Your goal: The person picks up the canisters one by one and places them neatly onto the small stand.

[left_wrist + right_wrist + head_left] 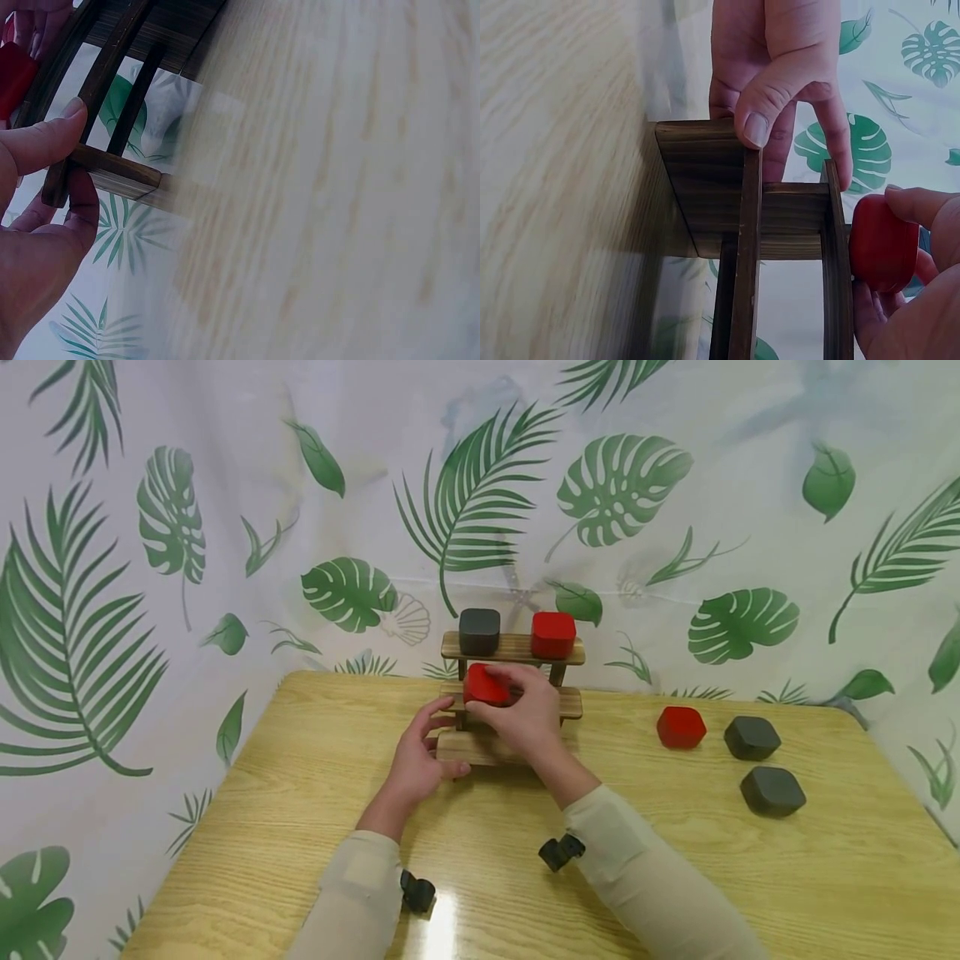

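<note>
The red block [486, 686] in my right hand [525, 714] is smooth, with rounded corners, and my fingers curl around it at the middle step of the small wooden shelf [512, 648]. My left hand [415, 762] pinches the left edge of the lowest step between thumb and fingers. On the top step stand a dark grey block [479, 632] and another red block [553, 635].

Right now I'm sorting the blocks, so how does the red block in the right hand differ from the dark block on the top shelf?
The red block is red; the dark block is charcoal. The red block is gripped by the right hand at the middle shelf; the dark block stands free on the top shelf, untouched. Both look like rounded blocks of similar size.
</note>
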Motion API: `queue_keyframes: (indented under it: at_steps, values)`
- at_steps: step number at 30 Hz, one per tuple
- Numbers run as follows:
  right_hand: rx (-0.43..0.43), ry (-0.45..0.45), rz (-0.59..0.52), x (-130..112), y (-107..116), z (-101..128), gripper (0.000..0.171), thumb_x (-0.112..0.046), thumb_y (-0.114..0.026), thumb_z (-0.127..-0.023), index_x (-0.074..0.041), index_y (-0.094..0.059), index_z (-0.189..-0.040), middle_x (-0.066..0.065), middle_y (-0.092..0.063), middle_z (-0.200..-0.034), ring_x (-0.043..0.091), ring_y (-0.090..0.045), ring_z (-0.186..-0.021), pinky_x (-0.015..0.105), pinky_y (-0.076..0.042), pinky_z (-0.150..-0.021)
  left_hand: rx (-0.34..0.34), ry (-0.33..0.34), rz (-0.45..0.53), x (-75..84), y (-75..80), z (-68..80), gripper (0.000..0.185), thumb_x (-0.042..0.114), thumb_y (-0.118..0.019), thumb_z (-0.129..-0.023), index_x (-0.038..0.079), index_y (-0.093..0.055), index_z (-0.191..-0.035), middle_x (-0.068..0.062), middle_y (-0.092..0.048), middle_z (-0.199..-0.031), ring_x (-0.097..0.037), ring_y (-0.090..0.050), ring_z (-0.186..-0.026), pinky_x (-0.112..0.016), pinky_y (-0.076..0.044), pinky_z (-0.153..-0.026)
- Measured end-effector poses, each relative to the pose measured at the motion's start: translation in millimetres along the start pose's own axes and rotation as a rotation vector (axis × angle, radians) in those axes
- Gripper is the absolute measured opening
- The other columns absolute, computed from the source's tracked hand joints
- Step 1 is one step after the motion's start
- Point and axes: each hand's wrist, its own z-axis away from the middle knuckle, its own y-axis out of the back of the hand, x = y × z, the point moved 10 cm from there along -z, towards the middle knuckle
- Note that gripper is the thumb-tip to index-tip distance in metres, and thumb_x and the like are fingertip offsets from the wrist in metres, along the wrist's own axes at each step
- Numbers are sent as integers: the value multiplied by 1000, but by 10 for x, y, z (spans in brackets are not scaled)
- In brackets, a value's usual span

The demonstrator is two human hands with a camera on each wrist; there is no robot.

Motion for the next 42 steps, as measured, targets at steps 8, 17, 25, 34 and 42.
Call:
queue_keyframes:
  at_steps: [8,17,25,34,42]
  values:
    - [-2,8,35,-27,-59,-26,49,-26,-90,-74,-14,-75,-119,5,-65,-121,23,-55,-112,39,-50,-90,13,-15,8,-272,29,-131,99,-23,-79,-66,20,-45,-149,-12,-49,-142,-42,-55,-108,-53,-48,-89]
    - [15,13,52,-42,-100,-32,48,-25,-91,-74,-13,-75,-118,7,-66,-122,24,-56,-113,39,-50,-90,24,-45,0,-242,34,-117,98,-23,-79,-66,28,-50,-144,1,-49,-142,-35,-55,-115,-49,-49,-86]
    - [15,16,76,-80,-108,-15,48,-26,-90,-74,-12,-75,-118,8,-65,-122,26,-55,-113,41,-49,-92,24,-32,-24,-253,38,-112,97,-21,-80,-67,29,-50,-144,-2,-51,-140,-33,-56,-109,-42,-51,-84]
    - [-21,12,53,-37,-114,4,56,-17,-92,-72,-14,-72,-124,9,-61,-126,26,-55,-116,36,-52,-90,16,-22,-38,-252,17,-109,97,-19,-80,-69,29,-47,-146,-2,-48,-144,-33,-55,-114,-47,-48,-89]
    - [-17,16,-16,-3,-18,59,60,-14,-92,-73,-15,-69,-128,8,-60,-123,29,-60,-106,40,-53,-89,4,-5,-19,-187,11,-83,97,-21,-79,-69,21,-44,-149,-8,-44,-148,-40,-54,-115,-52,-48,-91]
